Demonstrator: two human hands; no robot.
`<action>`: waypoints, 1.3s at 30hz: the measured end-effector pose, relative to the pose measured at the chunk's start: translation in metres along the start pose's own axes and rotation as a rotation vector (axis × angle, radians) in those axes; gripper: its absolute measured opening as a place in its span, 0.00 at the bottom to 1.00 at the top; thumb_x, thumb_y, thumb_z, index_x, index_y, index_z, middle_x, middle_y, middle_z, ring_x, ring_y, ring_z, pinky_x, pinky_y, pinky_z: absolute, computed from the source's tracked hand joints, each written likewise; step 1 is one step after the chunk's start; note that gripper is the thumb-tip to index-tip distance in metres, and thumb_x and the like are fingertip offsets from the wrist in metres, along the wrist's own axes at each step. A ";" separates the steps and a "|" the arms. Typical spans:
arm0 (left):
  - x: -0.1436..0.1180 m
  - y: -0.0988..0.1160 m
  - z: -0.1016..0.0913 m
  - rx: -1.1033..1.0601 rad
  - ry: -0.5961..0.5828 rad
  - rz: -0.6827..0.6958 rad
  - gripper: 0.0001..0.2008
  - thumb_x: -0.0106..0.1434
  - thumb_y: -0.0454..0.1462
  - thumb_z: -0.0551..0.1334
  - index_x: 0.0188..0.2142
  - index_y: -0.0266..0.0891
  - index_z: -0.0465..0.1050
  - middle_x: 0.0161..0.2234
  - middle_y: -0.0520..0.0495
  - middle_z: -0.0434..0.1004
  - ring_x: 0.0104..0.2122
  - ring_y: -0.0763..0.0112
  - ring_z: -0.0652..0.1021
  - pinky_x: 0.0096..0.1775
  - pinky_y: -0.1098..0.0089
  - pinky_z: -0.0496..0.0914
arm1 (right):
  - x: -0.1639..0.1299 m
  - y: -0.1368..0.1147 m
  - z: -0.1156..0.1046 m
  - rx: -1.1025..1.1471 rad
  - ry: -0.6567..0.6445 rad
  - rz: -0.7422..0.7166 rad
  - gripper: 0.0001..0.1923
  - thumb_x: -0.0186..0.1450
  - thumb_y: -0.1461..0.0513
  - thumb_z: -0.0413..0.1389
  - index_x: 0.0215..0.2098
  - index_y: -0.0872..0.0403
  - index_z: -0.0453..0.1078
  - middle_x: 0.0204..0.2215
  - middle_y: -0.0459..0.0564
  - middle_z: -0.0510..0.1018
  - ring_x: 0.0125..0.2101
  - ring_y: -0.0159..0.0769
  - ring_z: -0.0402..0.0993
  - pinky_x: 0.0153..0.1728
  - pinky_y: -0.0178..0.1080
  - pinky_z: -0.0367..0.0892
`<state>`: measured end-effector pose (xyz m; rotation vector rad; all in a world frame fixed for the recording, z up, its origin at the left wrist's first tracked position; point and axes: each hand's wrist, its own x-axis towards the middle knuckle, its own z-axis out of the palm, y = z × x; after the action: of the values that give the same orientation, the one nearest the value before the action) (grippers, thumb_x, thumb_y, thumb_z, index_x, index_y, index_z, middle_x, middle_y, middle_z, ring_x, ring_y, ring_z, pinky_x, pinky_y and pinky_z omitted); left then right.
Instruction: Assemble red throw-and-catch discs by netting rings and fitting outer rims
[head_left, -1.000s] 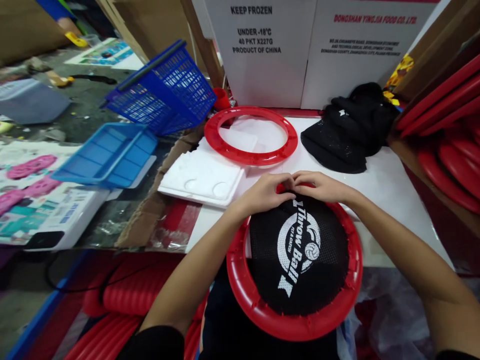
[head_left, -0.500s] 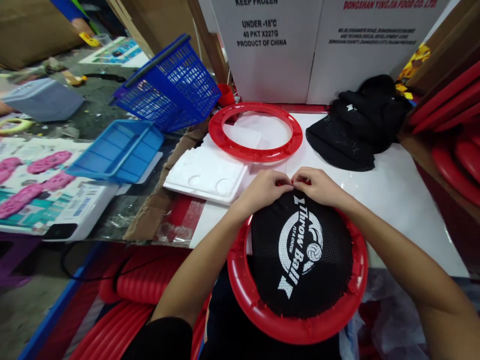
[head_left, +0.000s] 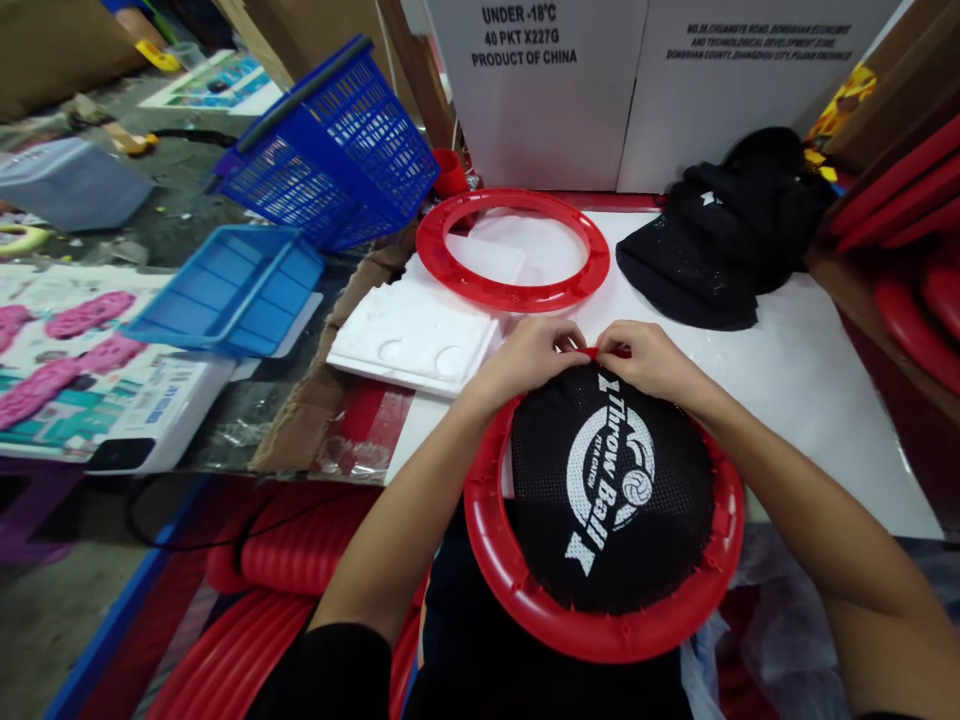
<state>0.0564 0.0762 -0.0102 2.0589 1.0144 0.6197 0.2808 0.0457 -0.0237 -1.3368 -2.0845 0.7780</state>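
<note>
- The left hand [head_left: 529, 355] is curled narrow, fingertips pinching the far edge of the black mesh disc [head_left: 611, 490] where it meets the red ring [head_left: 600, 625].
- The right hand [head_left: 652, 360] is curled the same way and pinches that edge just beside the left; the fingertips nearly meet.
- Both forearms slant inward from the lower corners, over the ring's sides.
- The ring lies at the near edge of the white table [head_left: 795, 370], partly overhanging it.
- An empty red ring [head_left: 514, 290] lies farther back.
</note>
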 end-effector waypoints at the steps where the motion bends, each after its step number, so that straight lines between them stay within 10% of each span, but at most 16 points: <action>1: -0.003 0.002 -0.004 0.002 -0.013 -0.009 0.06 0.65 0.38 0.70 0.39 0.38 0.83 0.34 0.46 0.85 0.34 0.68 0.81 0.37 0.68 0.71 | 0.000 0.002 -0.001 0.013 -0.002 -0.005 0.07 0.64 0.68 0.58 0.31 0.53 0.77 0.34 0.49 0.81 0.34 0.36 0.74 0.40 0.40 0.67; 8: -0.017 0.016 -0.018 0.004 -0.207 -0.035 0.13 0.65 0.46 0.72 0.39 0.38 0.85 0.35 0.46 0.87 0.34 0.66 0.81 0.35 0.68 0.71 | 0.001 0.007 -0.012 0.080 -0.059 -0.070 0.07 0.65 0.65 0.59 0.38 0.53 0.80 0.41 0.51 0.83 0.40 0.39 0.79 0.45 0.43 0.73; 14: -0.015 0.011 -0.010 0.060 -0.132 0.048 0.05 0.67 0.34 0.66 0.39 0.39 0.84 0.36 0.47 0.87 0.35 0.67 0.82 0.41 0.67 0.72 | 0.000 -0.007 -0.014 0.046 -0.223 -0.264 0.08 0.70 0.60 0.59 0.42 0.51 0.81 0.54 0.55 0.82 0.56 0.48 0.77 0.61 0.53 0.68; 29: -0.003 0.005 0.003 0.353 -0.046 0.118 0.10 0.69 0.32 0.62 0.43 0.39 0.85 0.42 0.43 0.88 0.41 0.60 0.84 0.45 0.62 0.72 | 0.013 -0.010 0.002 0.095 -0.028 -0.118 0.06 0.63 0.65 0.61 0.31 0.52 0.80 0.42 0.52 0.84 0.42 0.41 0.80 0.48 0.44 0.74; 39: -0.019 0.016 -0.007 0.240 -0.072 0.127 0.06 0.72 0.37 0.65 0.41 0.39 0.82 0.40 0.45 0.86 0.40 0.63 0.82 0.45 0.63 0.72 | 0.006 0.005 -0.019 0.274 -0.126 0.042 0.11 0.66 0.54 0.64 0.34 0.53 0.82 0.46 0.53 0.86 0.45 0.43 0.82 0.52 0.47 0.75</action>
<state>0.0481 0.0573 0.0046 2.3535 0.9604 0.5030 0.2953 0.0564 -0.0136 -1.2114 -1.9620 1.1468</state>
